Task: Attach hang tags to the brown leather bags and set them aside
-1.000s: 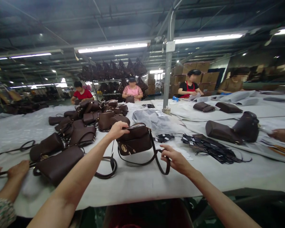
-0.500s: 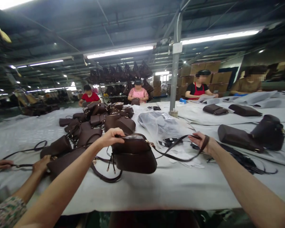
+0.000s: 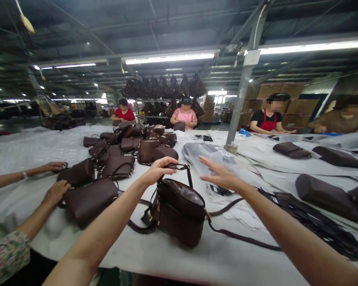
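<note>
A dark brown handbag [image 3: 179,214] stands upright on the white-covered table in front of me, its top showing clear plastic inside. My left hand [image 3: 162,169] is closed around the bag's short top handle [image 3: 183,166]. To the right of the bag, my right hand [image 3: 217,174] hovers with fingers stretched and apart, holding nothing. The long shoulder strap [image 3: 244,237] trails from the bag's right side and passes under my right forearm. Beyond my right hand lies a clear plastic bag [image 3: 203,153] with a white label.
A co-worker's hands [image 3: 55,192] touch brown bags at the left. Behind them is a pile of brown handbags [image 3: 116,165]. Black straps [image 3: 313,222] lie at the right, near more bags [image 3: 322,198]. A grey post [image 3: 241,95] rises from the table; several people work across it.
My right hand has let go of the shoulder strap and moved left. My left hand has shifted from the bag's top edge to its handle. The bag now stands lower.
</note>
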Motion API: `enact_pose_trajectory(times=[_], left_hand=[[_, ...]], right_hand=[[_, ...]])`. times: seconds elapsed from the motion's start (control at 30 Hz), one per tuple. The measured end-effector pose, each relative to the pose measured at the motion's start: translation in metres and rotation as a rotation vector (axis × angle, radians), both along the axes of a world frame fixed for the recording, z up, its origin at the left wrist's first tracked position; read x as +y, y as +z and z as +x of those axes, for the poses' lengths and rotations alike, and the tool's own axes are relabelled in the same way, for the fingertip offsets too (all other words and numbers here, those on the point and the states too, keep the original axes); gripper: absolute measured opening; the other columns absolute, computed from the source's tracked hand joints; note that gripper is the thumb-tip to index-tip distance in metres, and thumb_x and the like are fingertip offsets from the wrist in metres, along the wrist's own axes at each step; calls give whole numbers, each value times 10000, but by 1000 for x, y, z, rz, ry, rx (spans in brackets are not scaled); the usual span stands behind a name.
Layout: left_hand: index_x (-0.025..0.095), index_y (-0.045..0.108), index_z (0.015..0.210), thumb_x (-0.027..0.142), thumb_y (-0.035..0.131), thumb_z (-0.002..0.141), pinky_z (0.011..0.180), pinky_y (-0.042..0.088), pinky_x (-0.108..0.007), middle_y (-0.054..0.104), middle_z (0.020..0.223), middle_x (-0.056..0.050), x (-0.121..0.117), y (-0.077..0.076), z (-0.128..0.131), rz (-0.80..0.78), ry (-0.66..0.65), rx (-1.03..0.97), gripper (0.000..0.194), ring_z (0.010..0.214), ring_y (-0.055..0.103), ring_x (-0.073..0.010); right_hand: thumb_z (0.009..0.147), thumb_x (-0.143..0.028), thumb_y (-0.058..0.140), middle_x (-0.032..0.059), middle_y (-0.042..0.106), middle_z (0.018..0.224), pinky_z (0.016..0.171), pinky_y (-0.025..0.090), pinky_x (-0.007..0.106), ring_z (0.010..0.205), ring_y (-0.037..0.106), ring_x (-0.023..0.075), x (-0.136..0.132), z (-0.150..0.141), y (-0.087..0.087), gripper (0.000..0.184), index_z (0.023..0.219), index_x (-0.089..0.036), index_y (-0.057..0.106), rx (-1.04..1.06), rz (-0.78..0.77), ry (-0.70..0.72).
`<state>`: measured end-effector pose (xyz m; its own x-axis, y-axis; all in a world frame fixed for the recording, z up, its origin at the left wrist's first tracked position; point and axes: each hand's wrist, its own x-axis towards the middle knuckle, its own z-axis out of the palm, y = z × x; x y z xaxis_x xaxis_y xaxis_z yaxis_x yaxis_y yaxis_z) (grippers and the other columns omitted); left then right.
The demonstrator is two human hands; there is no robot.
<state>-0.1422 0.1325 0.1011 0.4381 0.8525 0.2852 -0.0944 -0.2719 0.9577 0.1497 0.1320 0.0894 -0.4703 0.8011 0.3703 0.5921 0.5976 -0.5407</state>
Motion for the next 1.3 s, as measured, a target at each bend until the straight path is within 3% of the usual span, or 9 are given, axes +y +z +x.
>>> enact_pose_trajectory(times=[0.07,0.17,0.3,0.5,0.63,0.8,1.0,1.2,1.3], left_hand=[[153,656,1030,140,749,614,745,425,-254,678,824,-14,2,1,-3,13,-21,-13,427,750,604,-126],[160,619,1075,143,742,625,755,424,-268,664,858,-13,1,-8,-11,25,-28,16,467,772,594,-135],[161,620,964,163,721,654,738,404,-268,600,820,10,-2,-36,-18,126,16,215,326,781,543,-146],[167,626,896,142,676,681,856,413,-328,555,936,-32,9,-66,1,476,207,405,222,920,520,-205],[161,630,873,85,653,670,960,400,-358,523,1081,-76,13,-66,10,520,215,411,217,1060,508,-229],[161,626,763,63,586,695,876,435,-330,544,992,-59,4,-74,13,492,262,510,126,962,531,-200],[172,638,718,56,530,738,847,442,-336,574,894,-56,-15,-91,11,527,362,472,159,914,537,-198],[215,732,884,159,580,818,910,451,-356,601,1001,-76,-22,-62,24,596,413,253,175,985,563,-214],[229,738,979,181,578,838,946,443,-365,631,1045,-79,-22,-56,27,585,383,207,218,1013,573,-216]], right_hand=[[753,-413,694,127,463,1464,1061,392,453,1316,455,289,1,-46,7,931,1530,-214,222,46,26,115],[827,-314,592,90,693,1103,845,517,361,944,662,223,7,-82,14,604,1398,-179,449,9,-56,150],[894,-219,488,44,703,912,737,472,277,827,650,177,9,-74,37,231,1059,-201,648,-257,137,93],[948,-234,452,68,694,780,567,334,256,688,637,191,-28,-44,67,198,1031,-206,630,-829,256,-155],[960,-270,448,77,705,795,542,288,276,670,627,199,-54,-29,61,243,1134,-212,608,-867,286,-125],[974,-233,372,104,701,803,525,229,291,648,599,180,-71,-16,50,288,930,-172,650,-822,474,-337],[990,-290,385,83,684,788,527,211,291,656,574,162,-74,-8,10,306,879,-189,652,-684,485,-331],[1003,-383,360,91,685,881,589,309,270,759,596,190,-74,5,13,357,971,-203,667,-455,474,-405],[989,-391,388,82,691,941,662,370,274,833,611,213,-74,12,18,324,1046,-215,655,-297,364,-330]])
